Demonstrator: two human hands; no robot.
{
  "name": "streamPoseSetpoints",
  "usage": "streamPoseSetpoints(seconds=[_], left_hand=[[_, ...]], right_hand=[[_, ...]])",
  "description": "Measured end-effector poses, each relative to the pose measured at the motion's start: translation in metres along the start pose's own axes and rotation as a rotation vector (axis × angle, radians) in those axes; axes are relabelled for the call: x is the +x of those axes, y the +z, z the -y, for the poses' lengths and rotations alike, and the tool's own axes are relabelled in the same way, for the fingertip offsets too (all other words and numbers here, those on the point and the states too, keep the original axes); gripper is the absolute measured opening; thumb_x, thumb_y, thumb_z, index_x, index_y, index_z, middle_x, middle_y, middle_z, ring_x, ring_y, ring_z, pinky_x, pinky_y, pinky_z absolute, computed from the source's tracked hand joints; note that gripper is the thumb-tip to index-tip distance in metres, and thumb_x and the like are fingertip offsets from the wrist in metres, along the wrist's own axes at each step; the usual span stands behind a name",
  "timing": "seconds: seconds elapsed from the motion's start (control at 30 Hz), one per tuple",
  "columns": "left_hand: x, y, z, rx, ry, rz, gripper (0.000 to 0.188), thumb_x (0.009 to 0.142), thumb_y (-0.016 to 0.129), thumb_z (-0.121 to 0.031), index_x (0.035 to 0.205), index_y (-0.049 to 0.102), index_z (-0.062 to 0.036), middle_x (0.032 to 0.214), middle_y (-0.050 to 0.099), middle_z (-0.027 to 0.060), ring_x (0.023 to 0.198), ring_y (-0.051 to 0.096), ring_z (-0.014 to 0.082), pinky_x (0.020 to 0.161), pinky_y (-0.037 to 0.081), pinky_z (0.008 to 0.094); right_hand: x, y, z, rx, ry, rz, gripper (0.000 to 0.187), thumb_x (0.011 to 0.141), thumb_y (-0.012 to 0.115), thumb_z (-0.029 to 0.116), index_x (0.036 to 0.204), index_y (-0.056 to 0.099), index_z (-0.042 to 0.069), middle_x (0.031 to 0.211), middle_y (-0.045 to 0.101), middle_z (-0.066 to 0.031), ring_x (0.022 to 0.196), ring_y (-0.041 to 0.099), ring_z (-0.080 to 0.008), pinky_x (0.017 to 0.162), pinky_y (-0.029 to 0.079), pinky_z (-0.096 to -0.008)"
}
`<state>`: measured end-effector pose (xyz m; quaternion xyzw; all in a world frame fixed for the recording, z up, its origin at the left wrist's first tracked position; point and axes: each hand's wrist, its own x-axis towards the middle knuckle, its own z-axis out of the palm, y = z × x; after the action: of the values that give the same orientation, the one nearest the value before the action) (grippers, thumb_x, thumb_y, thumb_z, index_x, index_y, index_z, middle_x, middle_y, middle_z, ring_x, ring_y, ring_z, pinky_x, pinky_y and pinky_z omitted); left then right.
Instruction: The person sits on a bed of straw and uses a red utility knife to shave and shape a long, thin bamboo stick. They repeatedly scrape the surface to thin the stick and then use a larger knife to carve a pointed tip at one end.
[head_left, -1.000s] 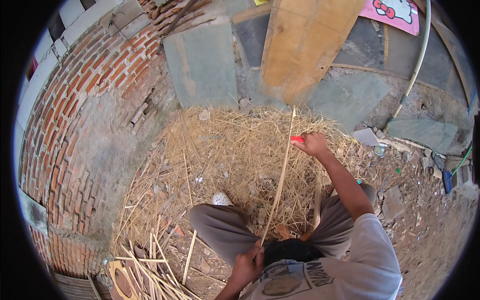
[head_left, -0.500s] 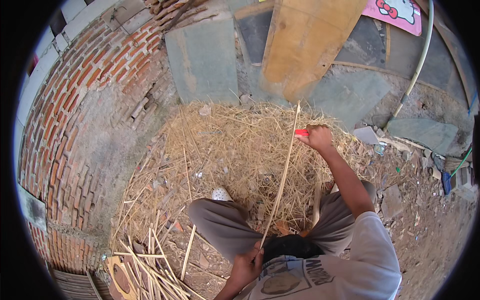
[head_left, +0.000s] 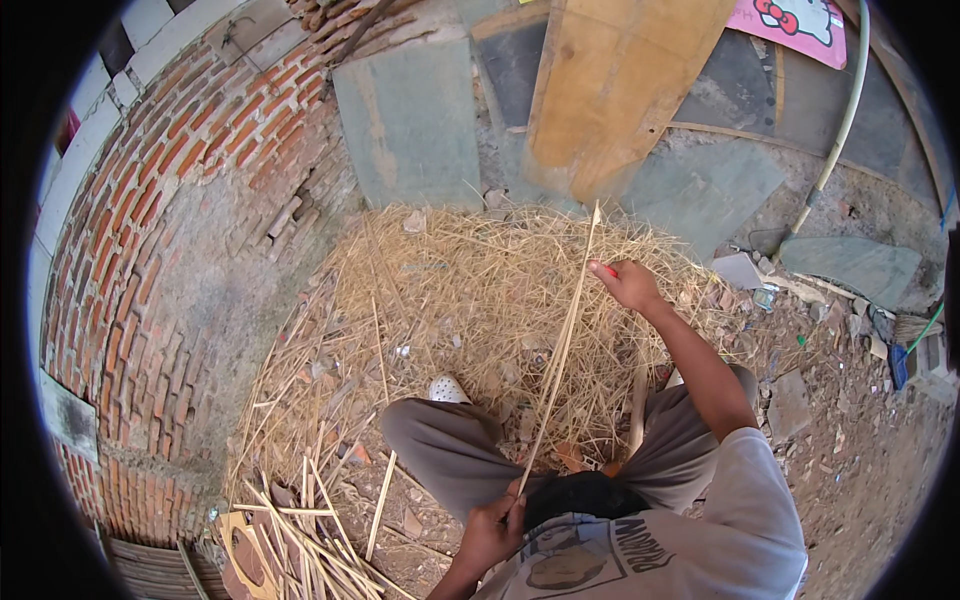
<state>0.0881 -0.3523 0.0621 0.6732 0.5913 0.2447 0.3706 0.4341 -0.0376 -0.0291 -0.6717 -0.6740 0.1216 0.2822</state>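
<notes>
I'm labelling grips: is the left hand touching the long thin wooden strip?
Touching. The head view shows the left hand closed, with the lower part of the long thin wooden strip running into its grip.

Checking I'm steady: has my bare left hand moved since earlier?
No; the bare left hand stays right of the thin, pale, piled sticks, with no clear shift.

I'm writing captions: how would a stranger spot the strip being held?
Find the broad heap of yellowish shavings mid-view. Over it, from the left hand up past the right hand, slants one long pale strip. Unlike the loose strips at lower left, it is gripped in a hand.
</notes>
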Motion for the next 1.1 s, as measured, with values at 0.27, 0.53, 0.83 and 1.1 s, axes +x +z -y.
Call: streamPoseSetpoints(seconds=[0.27,0.53,0.83,1.1], left_hand=[[0.002,-0.005,-0.014,0.100,0.053,0.057,0.018,0.091,0.061,-0.011,0.078,0.063,0.0024,0.057,0.052,0.0224,0.047,0.056,0.0362,0.045,0.043,0.0377],[-0.001,-0.006,-0.001,-0.033,0.013,0.048,0.015,0.092,0.059,-0.009,0.091,0.065,0.0039,0.058,0.053,0.0217,0.047,0.058,0.0245,0.048,0.044,0.0347],[-0.017,-0.003,0.006,-0.050,0.021,0.067,0.016,0.092,0.060,-0.008,0.099,0.066,0.0043,0.060,0.056,0.0201,0.048,0.058,0.0205,0.050,0.046,0.0331],[-0.015,-0.010,0.003,-0.026,-0.014,0.084,0.015,0.091,0.060,-0.008,0.097,0.066,0.0041,0.058,0.055,0.0207,0.047,0.058,0.0265,0.049,0.046,0.0339]], right_hand=[[0.001,-0.011,-0.015,-0.337,-0.111,-0.155,0.068,0.084,0.048,0.072,0.071,0.065,0.008,0.055,0.060,-0.0110,0.053,0.063,-0.0303,0.051,0.050,-0.0423],[0.011,-0.006,-0.001,0.480,0.255,0.358,0.078,0.089,0.037,0.075,0.050,0.041,0.008,0.046,0.035,-0.0048,0.046,0.038,-0.0187,0.055,0.043,-0.0443],[0.005,-0.022,-0.011,-0.392,-0.165,-0.256,0.071,0.084,0.045,0.075,0.069,0.065,0.008,0.057,0.061,-0.0118,0.058,0.064,-0.0290,0.055,0.051,-0.0422],[0.005,-0.028,0.001,0.010,0.061,0.129,0.076,0.088,0.045,0.070,0.062,0.064,0.001,0.056,0.056,-0.0193,0.058,0.060,-0.0344,0.066,0.049,-0.0456]])
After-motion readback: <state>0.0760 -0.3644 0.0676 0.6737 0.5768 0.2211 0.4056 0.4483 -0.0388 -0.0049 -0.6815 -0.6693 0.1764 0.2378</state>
